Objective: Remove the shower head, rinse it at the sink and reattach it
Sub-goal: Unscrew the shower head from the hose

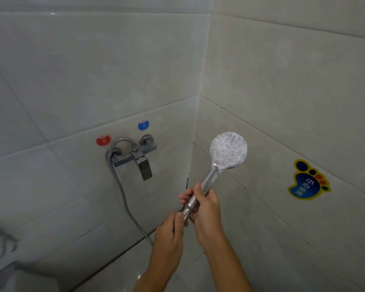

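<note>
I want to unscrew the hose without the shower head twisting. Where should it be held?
Grip the shower head by its straight handle just above the hose nut, from the right, as the right hand does. The left hand fingers pinch the nut from below.

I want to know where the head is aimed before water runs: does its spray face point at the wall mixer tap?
No, the shower head is held upright by the right hand, its spray face toward the camera, right of the mixer tap.
</note>
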The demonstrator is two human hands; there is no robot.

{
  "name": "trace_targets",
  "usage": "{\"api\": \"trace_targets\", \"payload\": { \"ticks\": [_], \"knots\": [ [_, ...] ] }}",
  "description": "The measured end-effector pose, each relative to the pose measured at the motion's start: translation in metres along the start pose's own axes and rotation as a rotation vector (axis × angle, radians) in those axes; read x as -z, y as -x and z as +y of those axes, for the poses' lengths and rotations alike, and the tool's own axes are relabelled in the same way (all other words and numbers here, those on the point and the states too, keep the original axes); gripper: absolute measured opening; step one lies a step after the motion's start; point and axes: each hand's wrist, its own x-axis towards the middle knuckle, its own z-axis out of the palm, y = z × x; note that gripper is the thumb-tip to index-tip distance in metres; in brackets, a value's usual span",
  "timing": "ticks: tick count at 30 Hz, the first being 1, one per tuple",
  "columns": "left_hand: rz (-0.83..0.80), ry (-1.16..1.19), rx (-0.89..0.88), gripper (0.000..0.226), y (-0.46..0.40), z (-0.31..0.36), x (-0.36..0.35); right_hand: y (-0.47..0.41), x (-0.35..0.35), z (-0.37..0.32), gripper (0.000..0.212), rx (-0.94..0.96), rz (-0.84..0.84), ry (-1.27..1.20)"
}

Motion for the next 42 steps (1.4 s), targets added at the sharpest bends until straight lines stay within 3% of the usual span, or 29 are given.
{"api": "trace_targets", "payload": {
  "ticks": [3,8,12,16,18,22,26,32,36,40,42],
  "knots": [
    [-0.041,0.006,-0.017,0.016,0.001,0.001,0.001,0.004,-0.001,-0.002,0.015,-0.005,-0.014,-0.01],
    [-0.018,-0.002,-0.031,0.01,0.002,0.002,0.001,0.004,0.0,0.0,0.016,0.006,-0.009,-0.001],
    [0.009,-0.028,-0.006,0.034,0.002,0.0,0.0,0.004,0.0,0.001,0.015,0.01,-0.009,-0.003],
    [-0.017,-0.008,-0.019,0.014,0.004,0.003,0.004,0.008,0.0,-0.001,0.016,0.007,-0.021,-0.004],
    [-0.021,-0.011,-0.033,0.026,0.004,0.003,0.004,0.008,0.0,-0.002,0.015,0.005,-0.014,-0.014],
    [-0.019,-0.05,-0.061,0.011,0.005,0.002,0.003,0.007,0.001,-0.003,0.014,0.007,-0.013,-0.026],
    [0.002,-0.049,-0.033,0.031,0.006,0.001,0.002,0.008,0.002,0.0,0.015,0.004,-0.016,-0.015],
    [0.003,-0.017,-0.028,0.027,0.008,-0.001,0.001,0.012,0.002,-0.004,0.015,0.0,-0.023,-0.035],
    [-0.011,-0.055,-0.043,0.011,0.009,-0.001,0.001,0.011,0.005,-0.003,0.014,0.011,-0.027,-0.031],
    [0.004,-0.019,-0.041,0.028,0.012,0.004,0.001,0.011,0.005,-0.002,0.014,0.011,-0.024,-0.034],
    [0.009,-0.002,-0.055,0.026,0.013,0.006,0.001,0.012,0.005,-0.002,0.015,0.004,-0.024,-0.032]
  ]
}}
